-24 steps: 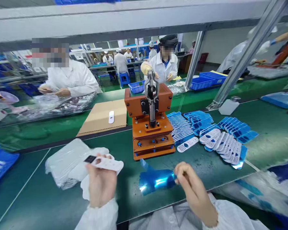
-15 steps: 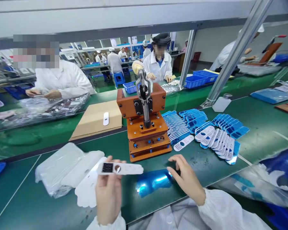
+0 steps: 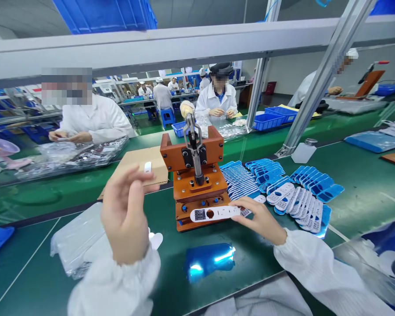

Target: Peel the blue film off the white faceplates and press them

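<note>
My right hand (image 3: 261,219) pinches a long white panel (image 3: 214,213) by its right end and holds it flat at the front of the orange press fixture (image 3: 197,175). The panel has a dark square and a round hole near its left end. My left hand (image 3: 125,215) is raised in the air left of the fixture, fingers loosely curled, with nothing seen in it. A shiny blue film (image 3: 209,260) lies on the green mat in front of me.
Rows of blue-backed and white panels (image 3: 283,186) lie fanned out right of the fixture. A clear plastic bag with white pieces (image 3: 79,241) sits at the left. A cardboard sheet (image 3: 141,164) lies behind. People in white coats work across the bench.
The white panel passed from my left hand to my right, which moved it up to the fixture. My right hand let go of the blue film. My left hand rose, empty.
</note>
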`<state>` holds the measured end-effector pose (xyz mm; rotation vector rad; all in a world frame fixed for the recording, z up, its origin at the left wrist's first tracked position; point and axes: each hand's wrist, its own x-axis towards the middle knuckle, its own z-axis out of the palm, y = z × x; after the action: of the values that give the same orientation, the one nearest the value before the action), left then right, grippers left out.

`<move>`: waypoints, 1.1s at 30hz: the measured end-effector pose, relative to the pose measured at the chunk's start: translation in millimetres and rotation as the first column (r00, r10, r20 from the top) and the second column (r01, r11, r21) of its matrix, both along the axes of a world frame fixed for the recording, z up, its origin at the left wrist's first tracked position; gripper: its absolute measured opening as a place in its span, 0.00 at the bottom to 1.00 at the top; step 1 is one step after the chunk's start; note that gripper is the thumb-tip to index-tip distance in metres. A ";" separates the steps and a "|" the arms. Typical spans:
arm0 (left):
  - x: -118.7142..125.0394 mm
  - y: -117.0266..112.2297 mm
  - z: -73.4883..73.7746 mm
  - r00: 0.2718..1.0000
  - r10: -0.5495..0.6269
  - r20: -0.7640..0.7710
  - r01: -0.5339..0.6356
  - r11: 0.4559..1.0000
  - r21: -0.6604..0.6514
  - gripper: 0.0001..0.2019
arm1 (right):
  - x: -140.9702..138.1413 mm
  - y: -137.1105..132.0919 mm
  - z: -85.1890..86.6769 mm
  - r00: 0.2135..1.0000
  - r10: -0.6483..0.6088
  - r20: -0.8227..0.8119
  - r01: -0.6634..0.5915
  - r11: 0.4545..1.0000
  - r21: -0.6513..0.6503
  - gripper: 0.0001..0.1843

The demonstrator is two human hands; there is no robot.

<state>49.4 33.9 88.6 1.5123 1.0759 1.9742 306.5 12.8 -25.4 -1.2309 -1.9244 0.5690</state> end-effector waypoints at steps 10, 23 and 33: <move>61.5 56.0 93.8 0.845 -0.255 -0.470 0.340 0.935 0.105 0.26 | -19.0 61.9 -16.5 0.989 0.030 0.148 -0.044 0.995 0.092 0.16; -104.7 -64.3 -107.6 0.464 -0.182 -0.867 -0.447 0.797 -0.407 0.17 | -14.8 62.0 -20.6 0.990 0.049 0.131 -0.050 0.999 0.003 0.20; -139.5 -72.0 -137.1 0.349 -0.309 -0.885 -0.571 0.678 -0.463 0.19 | -6.4 34.8 -16.8 0.990 -0.131 -0.048 0.136 0.984 0.115 0.13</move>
<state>-90.1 -38.1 -48.5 2.0148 2.1726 0.2234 300.1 47.6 -42.2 -1.2522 -1.7997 0.4019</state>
